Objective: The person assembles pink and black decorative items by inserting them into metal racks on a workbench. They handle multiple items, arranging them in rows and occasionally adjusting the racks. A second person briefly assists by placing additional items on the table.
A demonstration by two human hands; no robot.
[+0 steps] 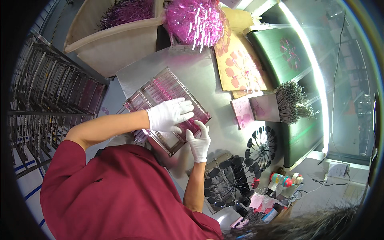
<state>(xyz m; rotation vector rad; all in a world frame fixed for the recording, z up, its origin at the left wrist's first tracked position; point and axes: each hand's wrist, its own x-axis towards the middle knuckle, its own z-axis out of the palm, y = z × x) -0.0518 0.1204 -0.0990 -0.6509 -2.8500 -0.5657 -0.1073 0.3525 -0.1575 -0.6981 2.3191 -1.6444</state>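
Note:
A rectangular metal-framed rack (169, 78) lies slanted on the steel table, with rows of translucent pink-purple pieces (161, 91) inside it. My left hand (168, 115), in a white glove, lies flat across the middle of the rack with its fingers stretched out. Under the palm, part of the pink pieces is hidden. At the rack's near right edge is my right hand (199, 146), also white-gloved. Its thumb and forefinger are spread apart, and the other fingers are partly hidden. Nothing shows plainly between them.
Beyond the steel table (138, 72) stands a beige bin (116, 46) beside a purple heap (196, 22). Right of the rack are cardboard sheets (221, 68), a wire bundle (295, 103), a green conveyor (276, 52) and black round-tipped clusters (263, 147). Shelving racks (52, 92) stand left.

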